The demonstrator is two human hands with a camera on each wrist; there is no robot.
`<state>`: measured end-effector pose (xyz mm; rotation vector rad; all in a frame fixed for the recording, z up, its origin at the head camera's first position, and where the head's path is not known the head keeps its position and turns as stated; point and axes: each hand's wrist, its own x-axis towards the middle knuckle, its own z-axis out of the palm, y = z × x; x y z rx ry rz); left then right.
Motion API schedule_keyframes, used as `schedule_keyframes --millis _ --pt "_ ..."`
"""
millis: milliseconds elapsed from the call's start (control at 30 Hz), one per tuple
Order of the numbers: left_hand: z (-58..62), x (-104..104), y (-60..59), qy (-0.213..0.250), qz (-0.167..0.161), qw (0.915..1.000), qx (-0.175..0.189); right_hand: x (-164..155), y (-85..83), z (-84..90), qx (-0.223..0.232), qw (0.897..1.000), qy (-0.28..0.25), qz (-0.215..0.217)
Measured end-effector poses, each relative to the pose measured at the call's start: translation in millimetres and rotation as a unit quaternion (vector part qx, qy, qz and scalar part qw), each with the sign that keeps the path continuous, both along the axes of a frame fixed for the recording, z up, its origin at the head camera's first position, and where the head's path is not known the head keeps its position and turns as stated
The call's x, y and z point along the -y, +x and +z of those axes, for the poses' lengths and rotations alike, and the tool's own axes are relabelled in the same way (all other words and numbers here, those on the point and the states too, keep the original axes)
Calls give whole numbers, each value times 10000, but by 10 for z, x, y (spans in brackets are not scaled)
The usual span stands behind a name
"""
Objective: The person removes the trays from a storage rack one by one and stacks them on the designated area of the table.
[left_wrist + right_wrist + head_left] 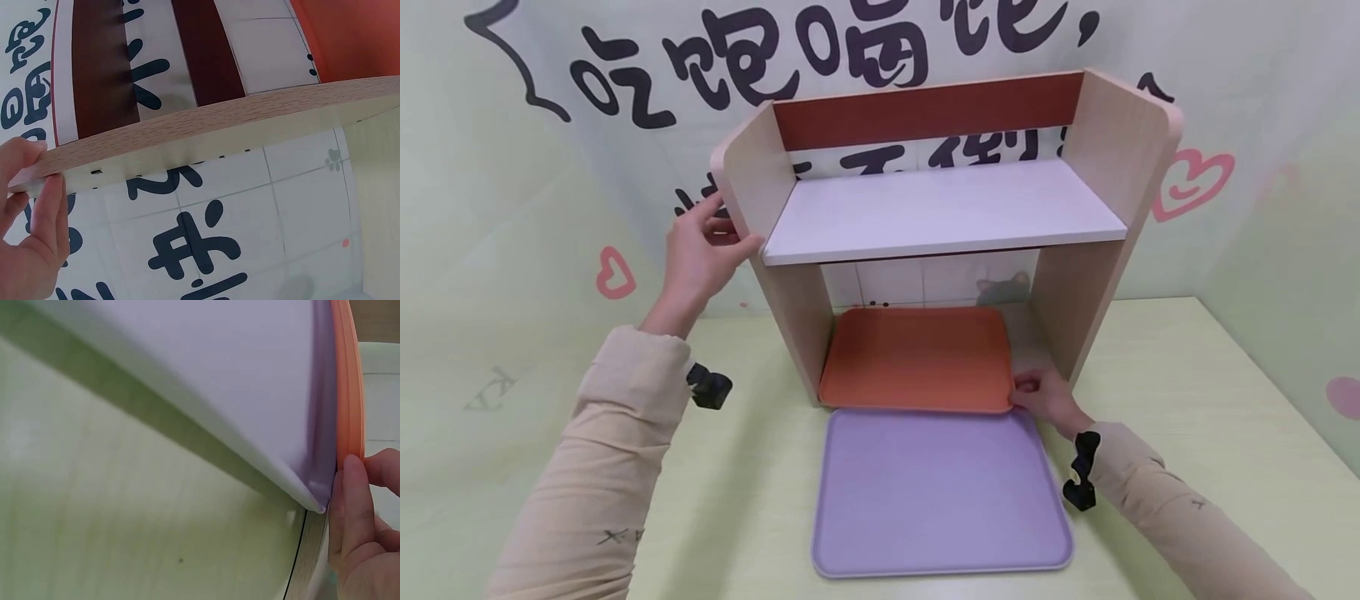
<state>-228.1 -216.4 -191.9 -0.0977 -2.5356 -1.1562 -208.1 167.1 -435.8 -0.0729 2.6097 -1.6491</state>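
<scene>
A wooden desktop shelf [951, 208] with a white upper board stands on the table. My left hand [703, 254] grips the front edge of its left side panel [206, 119], thumb on one face and fingers on the other. In the lower bay lies an orange tray [917, 358], near the left panel. With thumb and fingers, my right hand [1051, 402] pinches the tray's front right corner, which the right wrist view shows close up. A purple tray [940, 492] lies in front, its back edge meeting the orange tray's front edge.
The pale green table [1210, 400] reaches out on both sides of the shelf. Behind it hangs a white printed backdrop [625, 167] with large black characters and pink hearts. The shelf's right panel [1078, 308] stands just behind my right hand.
</scene>
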Motion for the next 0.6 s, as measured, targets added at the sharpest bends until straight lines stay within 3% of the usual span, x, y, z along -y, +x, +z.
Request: schedule_keyframes --millis 367,600 --pt "-10 -30 9 -145 80 9999 -34 -36 117 -33 360 9993 -42 40" --pt "-10 -31 20 -158 121 9998 -18 -40 214 -41 93 9993 327 161"
